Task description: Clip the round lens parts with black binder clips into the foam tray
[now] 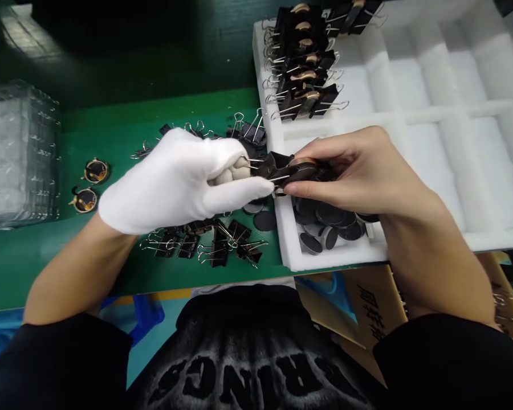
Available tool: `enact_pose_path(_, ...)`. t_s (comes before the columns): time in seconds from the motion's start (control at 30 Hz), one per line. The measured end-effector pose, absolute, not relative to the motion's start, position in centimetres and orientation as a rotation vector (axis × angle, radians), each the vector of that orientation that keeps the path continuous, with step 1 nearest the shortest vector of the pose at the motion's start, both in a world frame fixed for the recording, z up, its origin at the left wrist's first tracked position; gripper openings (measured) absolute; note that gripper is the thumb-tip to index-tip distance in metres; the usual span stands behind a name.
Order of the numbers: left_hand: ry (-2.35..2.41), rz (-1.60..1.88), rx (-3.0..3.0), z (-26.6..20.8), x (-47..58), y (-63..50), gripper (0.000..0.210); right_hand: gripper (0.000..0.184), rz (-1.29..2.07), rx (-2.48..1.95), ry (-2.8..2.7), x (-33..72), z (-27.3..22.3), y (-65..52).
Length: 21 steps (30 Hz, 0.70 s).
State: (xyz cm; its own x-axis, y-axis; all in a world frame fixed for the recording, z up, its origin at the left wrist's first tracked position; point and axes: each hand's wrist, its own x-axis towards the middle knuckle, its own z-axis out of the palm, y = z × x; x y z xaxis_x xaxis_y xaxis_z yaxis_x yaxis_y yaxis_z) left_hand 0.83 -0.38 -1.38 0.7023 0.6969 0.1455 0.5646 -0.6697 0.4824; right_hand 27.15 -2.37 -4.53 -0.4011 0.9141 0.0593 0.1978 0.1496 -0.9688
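My left hand (pixel 183 176), in a white glove, pinches the wire handles of a black binder clip (pixel 273 165). The clip's jaws are at a round, dark piece (pixel 303 171) with a gold-coloured edge; whether they grip it is hard to tell. My bare right hand (pixel 346 171) grips this piece between thumb and fingers, which partly cover it. Loose binder clips (pixel 218 245) lie on the green table around my left hand. Below my right hand, black round discs (pixel 329 213) fill a compartment of the white foam tray (pixel 290 245).
At the tray's far left stands a row of gold-edged pieces clamped in binder clips (pixel 310 105). Two gold watch cases (pixel 96 171) lie on the green table (pixel 85 256). Stacked clear plastic trays (pixel 21 159) stand at the left. A cardboard box (pixel 367 302) is below the table edge.
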Motion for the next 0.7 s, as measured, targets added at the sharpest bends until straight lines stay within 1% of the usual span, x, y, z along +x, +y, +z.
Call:
enact_pose_path(0.07,1.004,0.485,2.533,-1.5,0.9,-0.7,0.049,0.008,1.214,-1.049,-1.792,27.3,-4.6,-2.5)
enact_pose_path(0.2,1.080,0.470,2.533,-2.0,1.0,-1.1,0.052,0.006,1.114,-1.041,-1.846,27.4,-4.7,-2.7)
enact_pose_path(0.37,1.086,0.470,2.437,-2.8,1.3,-1.1,0.052,0.013,1.183,-1.091,-1.841,27.5,-4.6,-2.6)
enact_pose_path(0.5,1.070,0.387,2.366,-3.0,1.6,-0.7,0.046,0.015,1.189,-1.139,-1.832,27.8,-4.7,-2.3)
enact_pose_path(0.6,1.034,0.437,2.407,-2.6,1.6,-0.7,0.041,0.020,1.086,-1.174,-1.795,28.0,-5.0,-2.0)
enact_pose_path(0.7,1.080,0.585,2.261,-2.2,1.7,-1.3,0.041,0.017,0.892,-1.182,-1.792,28.1,-5.6,-1.8)
